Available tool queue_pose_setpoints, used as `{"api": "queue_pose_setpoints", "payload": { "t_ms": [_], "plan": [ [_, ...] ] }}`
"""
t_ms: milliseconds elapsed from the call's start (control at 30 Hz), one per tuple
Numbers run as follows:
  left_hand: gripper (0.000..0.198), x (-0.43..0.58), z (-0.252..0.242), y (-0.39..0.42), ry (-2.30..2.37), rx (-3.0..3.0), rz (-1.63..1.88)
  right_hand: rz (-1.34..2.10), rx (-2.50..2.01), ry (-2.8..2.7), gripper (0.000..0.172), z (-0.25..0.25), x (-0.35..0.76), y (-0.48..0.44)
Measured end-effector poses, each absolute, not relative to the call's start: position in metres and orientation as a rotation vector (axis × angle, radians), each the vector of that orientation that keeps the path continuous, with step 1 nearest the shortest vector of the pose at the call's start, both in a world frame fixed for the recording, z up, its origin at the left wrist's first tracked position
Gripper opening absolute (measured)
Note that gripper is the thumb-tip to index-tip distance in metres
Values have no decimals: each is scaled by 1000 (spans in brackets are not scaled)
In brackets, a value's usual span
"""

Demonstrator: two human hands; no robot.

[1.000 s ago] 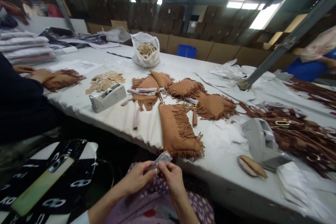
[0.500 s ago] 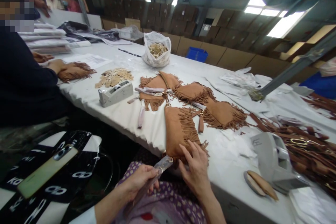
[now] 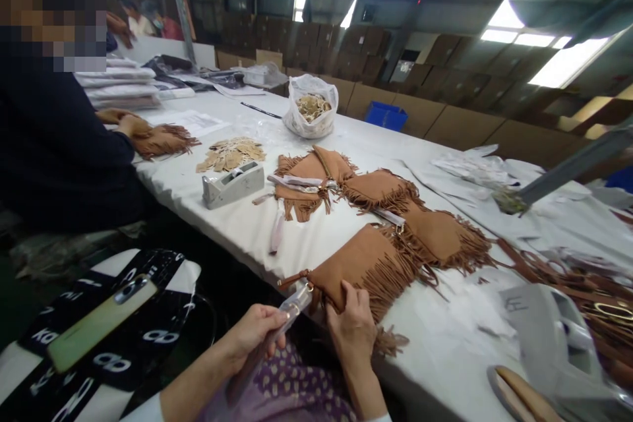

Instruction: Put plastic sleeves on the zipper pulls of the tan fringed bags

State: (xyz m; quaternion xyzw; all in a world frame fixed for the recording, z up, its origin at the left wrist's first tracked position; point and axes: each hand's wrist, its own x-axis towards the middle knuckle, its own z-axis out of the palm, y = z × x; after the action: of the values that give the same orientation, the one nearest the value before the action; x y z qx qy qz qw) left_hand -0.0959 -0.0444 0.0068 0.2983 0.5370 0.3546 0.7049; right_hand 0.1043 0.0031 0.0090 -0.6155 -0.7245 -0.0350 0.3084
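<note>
My left hand [image 3: 254, 336] is closed on a strap wrapped in clear plastic [image 3: 291, 306]; the strap's end meets the corner of a tan fringed bag [image 3: 368, 267]. That bag lies at the near edge of the white table [image 3: 237, 224]. My right hand [image 3: 352, 323] grips the bag's near edge, fingers curled over it. Beyond it lie more tan fringed bags [image 3: 380, 188] in a loose cluster.
A grey tape dispenser [image 3: 232, 184] sits left of the bags, a second one [image 3: 548, 343] at the right. Paper tags [image 3: 230, 153] and a plastic bag of tags [image 3: 311, 109] lie further back. A person in dark clothes [image 3: 54, 145] sits at my left. A phone [image 3: 101, 323] rests on a black-and-white bag. Brown straps [image 3: 593, 303] pile at right.
The near fringed bag has been turned and pulled toward the table edge. My right hand went from the strap to the bag and now grips its edge. My left hand kept the wrapped strap.
</note>
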Motion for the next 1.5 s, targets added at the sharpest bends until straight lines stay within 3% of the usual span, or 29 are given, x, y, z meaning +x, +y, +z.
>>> {"api": "queue_pose_setpoints", "payload": {
  "t_ms": [67, 200, 433, 900, 1033, 1167, 1267, 1500],
  "plan": [
    [43, -95, 2, -44, 1209, 615, 777, 21, -1492, -1900, 40, 15, 109, -7],
    [47, -96, -4, -40, 1176, 666, 748, 142, -1351, -1842, 24, 26, 111, -28],
    [49, -99, -7, -28, 1120, 720, 751, 24, -1310, -2254, 42, 38, 90, 10],
    [44, -83, 4, -28, 1156, 758, 883, 251, -1242, -2212, 35, 21, 103, 6],
    [39, -88, -3, -40, 1094, 616, 878, 522, -1347, -1843, 21, 22, 111, -28],
    [37, -85, -8, -43, 1051, 575, 892, 1149, -1575, -1403, 36, 11, 97, -53],
    [37, -83, -3, -42, 1027, 602, 879, 1612, -1450, -1113, 45, -1, 77, -47],
    [55, -90, -2, -44, 1123, 602, 865, 1686, -1344, -785, 44, -12, 52, -21]
  ]
}}
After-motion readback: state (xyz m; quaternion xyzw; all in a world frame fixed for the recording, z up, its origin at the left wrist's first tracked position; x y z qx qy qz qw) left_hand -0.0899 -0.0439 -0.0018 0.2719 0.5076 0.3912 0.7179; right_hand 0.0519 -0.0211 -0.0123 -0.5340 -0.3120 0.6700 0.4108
